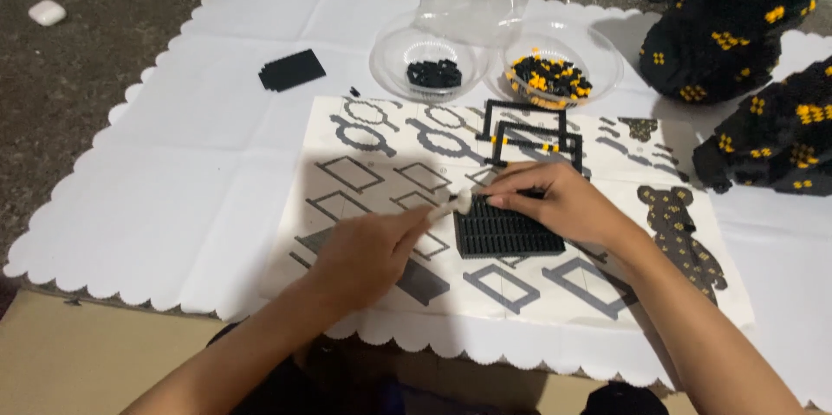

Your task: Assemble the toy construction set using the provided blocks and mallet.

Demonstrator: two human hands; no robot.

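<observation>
My left hand (364,250) grips a small white tool (452,205) whose tip meets the top left edge of a flat black brick plate (507,233). My right hand (555,198) rests its fingers on the plate's upper edge, pinching something small and dark there. The plate lies on a printed instruction sheet (381,172) with grey outline drawings. Just beyond my right hand sits a black frame of bricks with yellow pieces (530,133).
Two clear bowls stand at the back: one with black bricks (431,73), one with black and yellow bricks (548,77). A black brick slab (292,69) lies left. Large black-and-yellow brick figures (745,34) fill the right. A white scalloped cloth (173,190) covers the table.
</observation>
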